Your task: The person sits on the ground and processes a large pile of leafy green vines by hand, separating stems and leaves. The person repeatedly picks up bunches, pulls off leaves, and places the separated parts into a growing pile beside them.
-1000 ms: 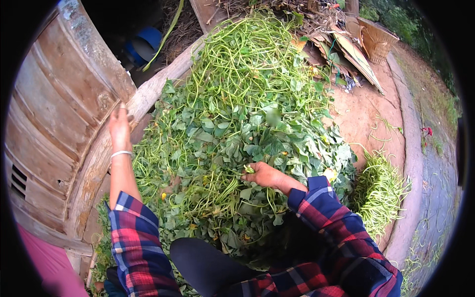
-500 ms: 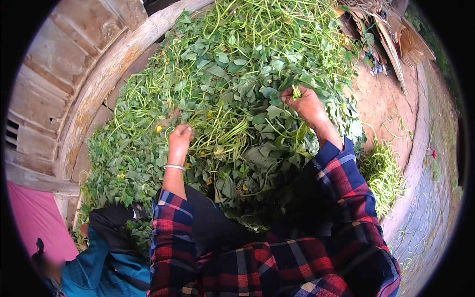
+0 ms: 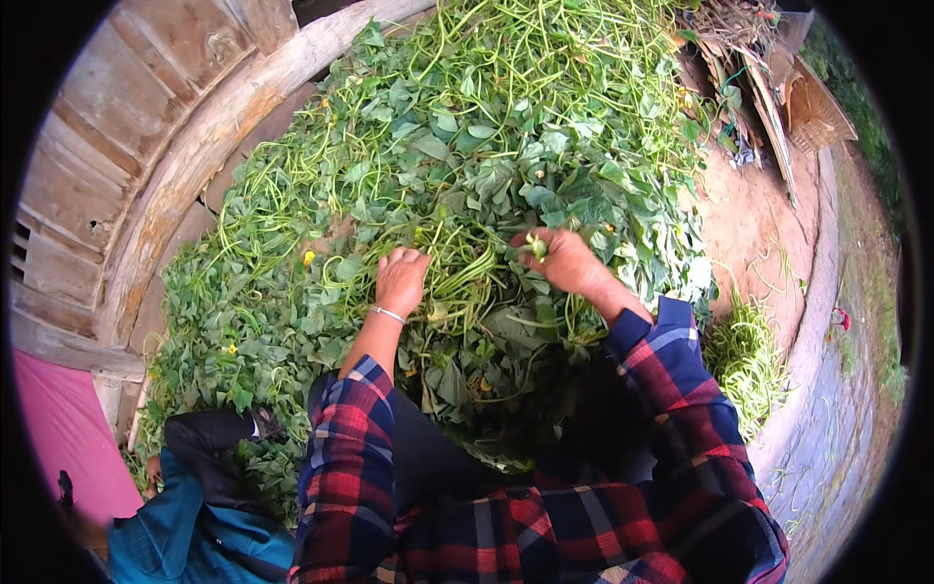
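A wide heap of leafy green vines point(image 3: 486, 146) spreads in front of me, its leaves mixed with long pale-green stems. My left hand point(image 3: 401, 282), with a pale bangle at the wrist, lies palm down at the edge of a loose clump of stems point(image 3: 457, 258). Its fingers are stretched forward and slightly apart, and nothing shows in them. To the right, my right hand point(image 3: 566, 261) is closed on some short green stems point(image 3: 535, 246), whose pale ends poke out between thumb and fingers. Dark leaves sit right below it.
A pile of bare green stems point(image 3: 747, 365) rests on the ledge at my right. Another person in a teal top point(image 3: 190, 516) sits at the lower left, near a pink cloth point(image 3: 73, 438). A wooden wall point(image 3: 146, 107) borders the left; a woven basket point(image 3: 817, 112) stands far right.
My left hand has moved right onto the edge of the stem clump, its fingers now stretched out. My right hand has come nearer and leftward, still closed on short green stems.
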The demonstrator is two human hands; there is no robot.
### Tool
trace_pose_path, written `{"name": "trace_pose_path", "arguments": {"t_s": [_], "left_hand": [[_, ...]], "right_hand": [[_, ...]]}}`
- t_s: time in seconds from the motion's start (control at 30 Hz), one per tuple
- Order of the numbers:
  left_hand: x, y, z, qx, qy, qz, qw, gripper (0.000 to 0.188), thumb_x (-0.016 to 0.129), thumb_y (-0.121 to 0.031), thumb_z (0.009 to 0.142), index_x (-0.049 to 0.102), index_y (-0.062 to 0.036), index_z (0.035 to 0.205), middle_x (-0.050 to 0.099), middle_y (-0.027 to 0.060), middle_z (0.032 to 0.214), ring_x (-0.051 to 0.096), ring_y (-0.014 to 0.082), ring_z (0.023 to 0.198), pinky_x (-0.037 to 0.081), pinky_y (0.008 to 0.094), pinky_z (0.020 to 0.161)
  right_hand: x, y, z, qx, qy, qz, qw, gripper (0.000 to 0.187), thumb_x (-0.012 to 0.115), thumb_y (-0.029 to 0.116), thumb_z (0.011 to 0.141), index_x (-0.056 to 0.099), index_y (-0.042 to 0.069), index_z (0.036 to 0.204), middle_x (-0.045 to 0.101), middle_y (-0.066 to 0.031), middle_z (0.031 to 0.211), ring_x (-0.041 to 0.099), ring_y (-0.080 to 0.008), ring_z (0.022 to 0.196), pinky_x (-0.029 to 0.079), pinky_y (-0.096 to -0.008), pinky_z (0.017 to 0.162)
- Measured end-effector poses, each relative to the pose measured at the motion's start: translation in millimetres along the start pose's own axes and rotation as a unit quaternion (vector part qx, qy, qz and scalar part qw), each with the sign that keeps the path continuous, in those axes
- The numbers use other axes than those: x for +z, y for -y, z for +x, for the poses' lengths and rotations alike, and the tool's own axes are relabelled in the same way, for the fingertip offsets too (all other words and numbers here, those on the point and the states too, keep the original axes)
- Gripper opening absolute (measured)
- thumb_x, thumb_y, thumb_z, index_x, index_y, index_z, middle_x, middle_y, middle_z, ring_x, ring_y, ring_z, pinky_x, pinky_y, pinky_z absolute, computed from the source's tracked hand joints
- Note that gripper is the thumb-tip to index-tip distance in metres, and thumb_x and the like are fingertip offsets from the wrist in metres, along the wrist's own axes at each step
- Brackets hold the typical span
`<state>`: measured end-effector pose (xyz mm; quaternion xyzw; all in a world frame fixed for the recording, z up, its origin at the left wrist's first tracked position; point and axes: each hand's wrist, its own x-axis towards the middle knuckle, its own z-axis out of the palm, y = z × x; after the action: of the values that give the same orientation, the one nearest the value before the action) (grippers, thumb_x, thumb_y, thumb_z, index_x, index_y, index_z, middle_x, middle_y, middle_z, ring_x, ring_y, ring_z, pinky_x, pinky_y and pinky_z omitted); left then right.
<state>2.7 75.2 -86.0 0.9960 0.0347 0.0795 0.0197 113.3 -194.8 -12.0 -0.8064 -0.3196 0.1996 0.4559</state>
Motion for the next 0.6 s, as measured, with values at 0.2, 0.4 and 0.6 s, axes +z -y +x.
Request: {"name": "trace_pose_path", "arguments": {"t_s": [0.2,0.4,0.6], "left_hand": [[-40.7,-12.2,0.6,-0.016,0.033,0.057,0.998,0.011,0.054,-0.009,0.072,0.063,-0.0106,0.068,0.058,0.0054,0.079,0.055,0.0237,0.086,0.036,0.0428,0.080],[-81.9,-2.4,-23.1,-0.082,-0.009,0.004,0.997,0.008,0.055,-0.010,0.071,0.061,-0.0094,0.066,0.058,0.0088,0.080,0.058,0.0283,0.077,0.040,0.0449,0.070],[-99.9,-12.5,-21.0,-0.198,-0.039,-0.098,0.975,0.008,0.054,-0.012,0.079,0.062,-0.0080,0.078,0.058,0.0097,0.082,0.059,0.0327,0.070,0.048,0.0410,0.062]], "right_hand": [[32.1,5.9,4.0,0.002,0.127,-0.263,0.956,0.045,0.059,0.021,0.081,0.049,0.019,0.124,0.064,-0.0147,0.093,0.061,-0.0327,0.087,0.049,-0.0388,0.077],[37.3,31.0,6.1,0.002,0.150,-0.282,0.948,0.055,0.056,0.018,0.080,0.040,0.021,0.132,0.064,-0.0143,0.096,0.060,-0.0319,0.091,0.049,-0.0412,0.078],[44.1,18.5,8.9,-0.008,0.147,-0.307,0.940,0.052,0.055,0.016,0.079,0.043,0.018,0.129,0.064,-0.0150,0.095,0.061,-0.0321,0.090,0.049,-0.0417,0.077]]}}
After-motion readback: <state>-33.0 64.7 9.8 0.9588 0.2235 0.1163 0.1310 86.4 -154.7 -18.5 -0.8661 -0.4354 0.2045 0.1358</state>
